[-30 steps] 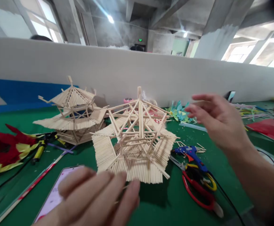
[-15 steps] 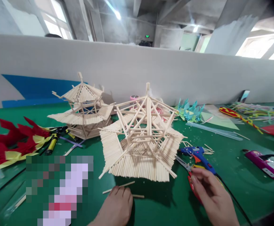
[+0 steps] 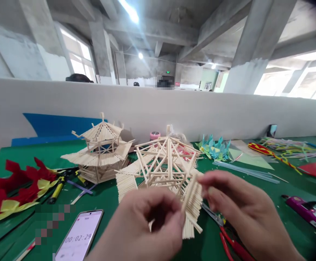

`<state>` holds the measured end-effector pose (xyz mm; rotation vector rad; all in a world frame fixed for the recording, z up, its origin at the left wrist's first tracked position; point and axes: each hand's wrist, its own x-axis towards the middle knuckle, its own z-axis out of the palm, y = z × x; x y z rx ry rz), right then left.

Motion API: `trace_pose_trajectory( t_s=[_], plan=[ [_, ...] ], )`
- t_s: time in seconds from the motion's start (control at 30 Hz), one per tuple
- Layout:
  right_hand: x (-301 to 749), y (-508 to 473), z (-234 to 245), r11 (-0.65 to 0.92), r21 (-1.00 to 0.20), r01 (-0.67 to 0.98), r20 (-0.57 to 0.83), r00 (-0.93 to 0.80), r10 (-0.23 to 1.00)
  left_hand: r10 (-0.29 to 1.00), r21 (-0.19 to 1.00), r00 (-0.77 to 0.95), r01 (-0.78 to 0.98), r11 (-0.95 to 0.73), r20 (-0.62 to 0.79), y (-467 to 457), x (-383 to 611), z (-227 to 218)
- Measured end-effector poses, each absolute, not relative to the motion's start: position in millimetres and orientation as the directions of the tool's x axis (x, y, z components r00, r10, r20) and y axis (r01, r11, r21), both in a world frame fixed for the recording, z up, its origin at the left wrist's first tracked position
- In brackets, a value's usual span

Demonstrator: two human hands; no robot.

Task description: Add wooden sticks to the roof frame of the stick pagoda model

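Note:
In front of the half-built stick pavilion, my left hand (image 3: 155, 221) pinches a thin wooden stick (image 3: 190, 192) near its lower end. At the stick's upper end is my right hand (image 3: 234, 203), its thumb and fingertips closed in around it. Both hands are raised above the table and cover part of the pavilion (image 3: 127, 183), which has a bare upper frame and a slatted lower roof. Pliers with red handles (image 3: 224, 241) lie beneath my right hand, jaws toward the pavilion. The blue glue gun is hidden behind that hand.
A finished stick pavilion (image 3: 96, 159) stands at the left. Nearby lie red and yellow paper petals (image 3: 19, 192), a yellow-handled tool (image 3: 57, 190) and a phone showing a timer (image 3: 79, 232). Rightward are teal paper leaves (image 3: 215, 148), clear glue sticks (image 3: 246, 171) and a purple device (image 3: 308, 214).
My left hand has risen from the table with a stick. My right hand has left the pliers and come to the stick's upper end. The view has tilted up.

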<state>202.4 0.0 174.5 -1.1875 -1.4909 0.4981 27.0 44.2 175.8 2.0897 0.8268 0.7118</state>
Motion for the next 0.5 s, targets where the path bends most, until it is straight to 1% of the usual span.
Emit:
trace_pose_trajectory(
  t_s=[0.03, 0.1, 0.2, 0.27, 0.37, 0.43, 0.5],
  plan=[
    [203.3, 9.4, 181.7, 0.392, -0.849, 0.353, 0.44, 0.064, 0.896, 0.778, 0.891, 0.609, 0.253, -0.376, 0.155, 49.2, 33.0, 189.2],
    [204.8, 27.1, 191.7, 0.386, -0.89, 0.241, 0.393, -0.023, 0.919, 0.801, 0.955, 0.59, 0.168, -0.245, 0.102, 58.9, 41.7, 203.7],
    [203.9, 46.4, 199.3, 0.411, -0.907, 0.094, 0.404, -0.085, 0.911, 0.806, 0.976, 0.587, 0.116, -0.183, 0.081, 70.6, 47.5, 205.5],
    [201.9, 53.9, 202.0, 0.42, -0.907, 0.028, 0.415, -0.101, 0.904, 0.804, 0.979, 0.59, 0.107, -0.174, 0.079, 75.6, 48.9, 204.0],
    [201.3, 62.7, 205.1, 0.42, -0.907, -0.025, 0.42, -0.114, 0.901, 0.796, 0.975, 0.598, 0.109, -0.193, 0.091, 79.5, 48.6, 206.3],
    [203.7, 70.0, 207.5, 0.41, -0.911, -0.046, 0.413, -0.104, 0.905, 0.795, 0.957, 0.588, 0.119, -0.264, 0.146, 81.8, 46.2, 208.9],
    [208.0, 78.6, 210.4, 0.394, -0.918, -0.037, 0.396, -0.086, 0.914, 0.799, 0.916, 0.549, 0.139, -0.377, 0.246, 85.0, 41.9, 209.3]
  ],
)
